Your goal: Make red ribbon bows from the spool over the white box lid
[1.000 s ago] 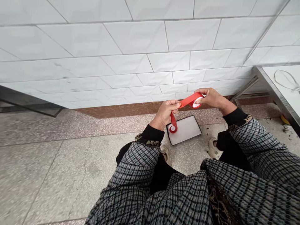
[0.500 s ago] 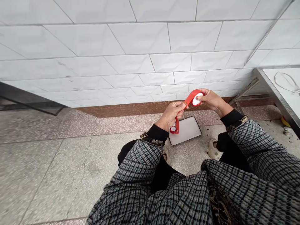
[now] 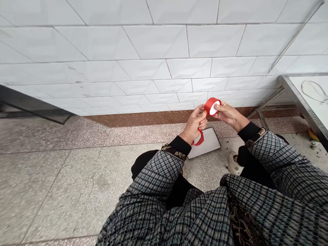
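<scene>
My right hand (image 3: 230, 116) grips a roll of red ribbon (image 3: 209, 103) wound on a white core, its thumb pressed into the core. My left hand (image 3: 192, 126) pinches the ribbon close beside the roll, fingers curled around it. Below that hand hangs the ribbon's loose tail (image 3: 201, 139), bent in a loop. Under the tail, a shallow white box lid (image 3: 211, 141) with dark edges lies on the floor, partly hidden by my left hand and sleeve.
A white tiled wall (image 3: 161, 42) rises in front. At right stands a metal-edged table (image 3: 304, 106) with a thin cord (image 3: 314, 89) on its top. A dark panel (image 3: 30, 109) juts in at left. My shoe (image 3: 234, 164) is beside the lid.
My left hand has moved right, up to the roll, and the stretch of ribbon between my hands has shortened. The hanging tail has shifted right with it. The roll has turned a little.
</scene>
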Tool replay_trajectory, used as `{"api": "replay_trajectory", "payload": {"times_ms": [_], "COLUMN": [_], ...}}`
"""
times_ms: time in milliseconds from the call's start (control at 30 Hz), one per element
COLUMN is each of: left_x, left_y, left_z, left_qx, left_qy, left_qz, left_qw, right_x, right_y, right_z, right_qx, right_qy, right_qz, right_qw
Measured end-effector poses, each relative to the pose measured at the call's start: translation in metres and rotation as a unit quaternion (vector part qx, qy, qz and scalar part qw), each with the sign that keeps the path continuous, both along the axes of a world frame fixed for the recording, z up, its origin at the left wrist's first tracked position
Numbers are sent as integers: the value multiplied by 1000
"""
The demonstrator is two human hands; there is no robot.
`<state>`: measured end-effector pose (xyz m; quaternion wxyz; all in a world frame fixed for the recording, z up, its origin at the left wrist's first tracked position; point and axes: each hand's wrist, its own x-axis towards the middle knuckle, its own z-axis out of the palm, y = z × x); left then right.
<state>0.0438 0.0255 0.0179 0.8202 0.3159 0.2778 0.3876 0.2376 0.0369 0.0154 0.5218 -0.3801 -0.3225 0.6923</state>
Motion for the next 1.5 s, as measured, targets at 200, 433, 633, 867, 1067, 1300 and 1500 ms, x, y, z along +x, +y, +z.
{"api": "replay_trajectory", "payload": {"times_ms": [200,433,633,867,1067,1300,1500], "left_x": [-1,-10,-20,-29,-27,-25,-25], "left_y": [5,11,14,13,12,11,13], "left_z": [-7,-10,-9,-8,-7,-9,-3], "left_qx": [22,40,27,-1,-5,-16,13], "left_qy": [4,-6,2,74,111,139,145], "left_qz": [-25,-78,-106,-178,-190,-186,-77], "left_qw": [999,996,994,981,975,973,986], "right_x": [-10,-15,5,35,34,27,38], "right_y": [-5,-7,-2,8,5,-1,4], "right_z": [-6,-10,2,20,17,14,14], "right_qx": [-19,-14,18,250,297,306,242], "right_qy": [42,23,-119,-440,-514,-530,-531], "right_qz": [-23,-22,48,150,194,191,93], "right_qw": [999,999,992,849,781,768,807]}}
